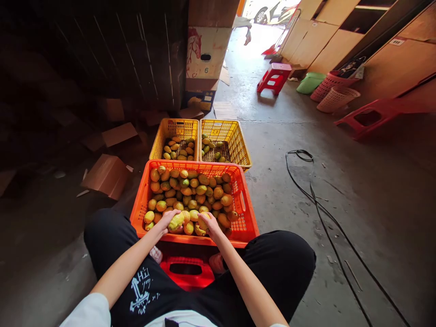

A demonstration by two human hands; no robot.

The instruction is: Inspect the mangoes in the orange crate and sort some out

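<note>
A large orange-red plastic crate [247, 206] stands between my knees, filled with many yellow and green oval fruits [200, 190] that look like mangoes. At its near side my left hand [167, 222] is closed around a yellow-green fruit [176, 221]. A short way to the right, my right hand [211, 225] grips a yellow fruit [203, 220], partly covered by the fingers. Both hands are just above the fruit near the crate's front rim.
Two yellow crates [242, 141] with fewer fruits adjoin the far side. Below the near rim is a red plastic stool [190, 284]. Cardboard pieces [108, 175] lie left; a black cable [320, 204] runs over the floor right. Another red stool [275, 78] stands farther back.
</note>
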